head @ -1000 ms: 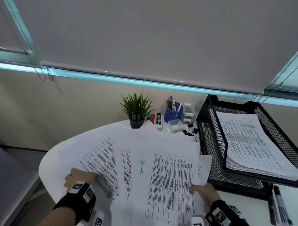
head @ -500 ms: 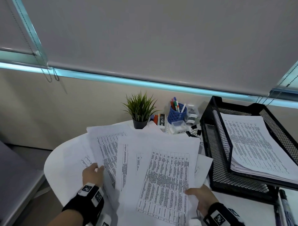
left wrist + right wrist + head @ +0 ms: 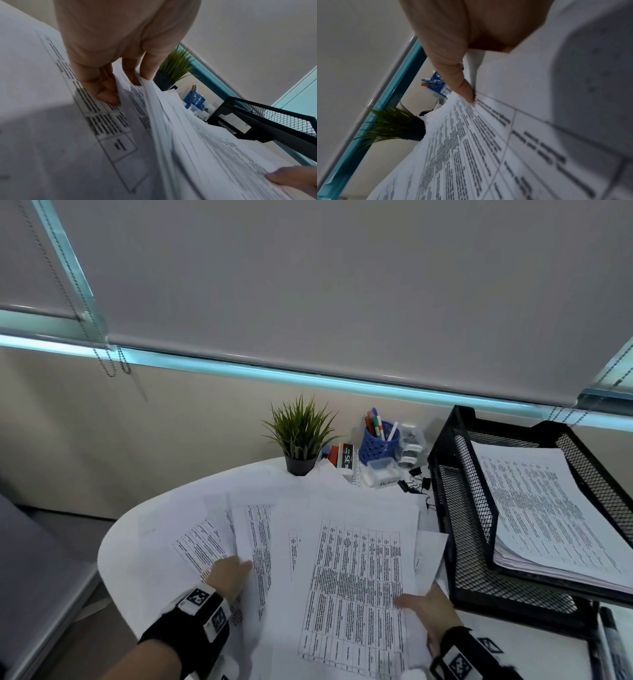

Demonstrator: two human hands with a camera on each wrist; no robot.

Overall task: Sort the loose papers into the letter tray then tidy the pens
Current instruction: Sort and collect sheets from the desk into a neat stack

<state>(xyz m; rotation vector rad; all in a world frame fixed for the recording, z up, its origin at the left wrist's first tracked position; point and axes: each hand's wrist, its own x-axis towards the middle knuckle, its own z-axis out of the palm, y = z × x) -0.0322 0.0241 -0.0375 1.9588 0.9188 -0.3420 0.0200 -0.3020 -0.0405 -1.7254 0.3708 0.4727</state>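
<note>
Several loose printed papers (image 3: 352,570) lie fanned over the white round table (image 3: 137,559). My left hand (image 3: 233,571) grips their left edge; in the left wrist view its fingers (image 3: 106,93) curl in among the sheets (image 3: 188,135). At the pile's right edge my right hand (image 3: 424,607) pinches the sheets, its thumb (image 3: 462,86) on the top page (image 3: 471,148). A black mesh letter tray (image 3: 455,508) stands at the right with a paper stack (image 3: 548,508) in its top tier. Pens stand in a blue cup (image 3: 380,445) at the back.
A small potted plant (image 3: 301,436) stands behind the papers, with a small box (image 3: 346,458), a clear container (image 3: 380,474) and black binder clips (image 3: 414,481) beside the cup. A dark marker (image 3: 613,642) lies at the far right by the tray's foot.
My left hand has slid right along the table, drawing the left sheets in against the pile. My right hand has kept its hold on the right edge.
</note>
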